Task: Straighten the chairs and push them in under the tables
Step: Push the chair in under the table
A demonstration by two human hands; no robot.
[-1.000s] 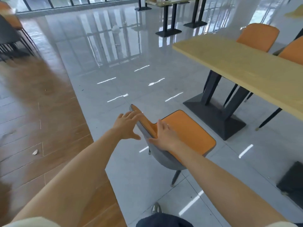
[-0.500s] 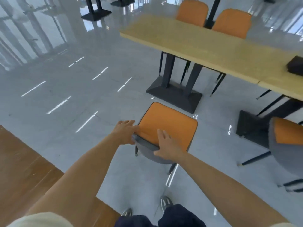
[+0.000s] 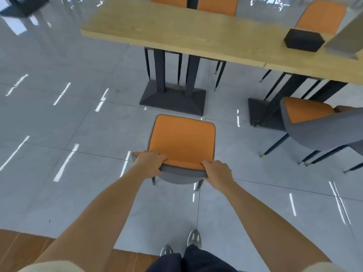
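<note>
No brand, label or writing can be read on anything here. The orange chair [image 3: 182,142] stands on the grey tiled floor [image 3: 78,126], short of the wooden table [image 3: 176,34] and not yet under it. Its seat points straight at the table's near edge, and its backrest top runs side to side, roughly parallel to that edge; the seat front lies near the dark table base [image 3: 172,99].

Both hands are clamped on the top of the backrest — the left hand [image 3: 150,163] at its left end, the right hand [image 3: 217,172] at its right end, fingers curled over the orange face and the grey shell below. The hands sit well apart, one at each end.

A second chair [image 3: 314,122] (grey shell, orange seat) stands to the right, turned at an angle to the table. A small black box [image 3: 303,40] rests on the tabletop, and more orange chairs [image 3: 322,16] show beyond the far side — their backs upright against the table.
</note>
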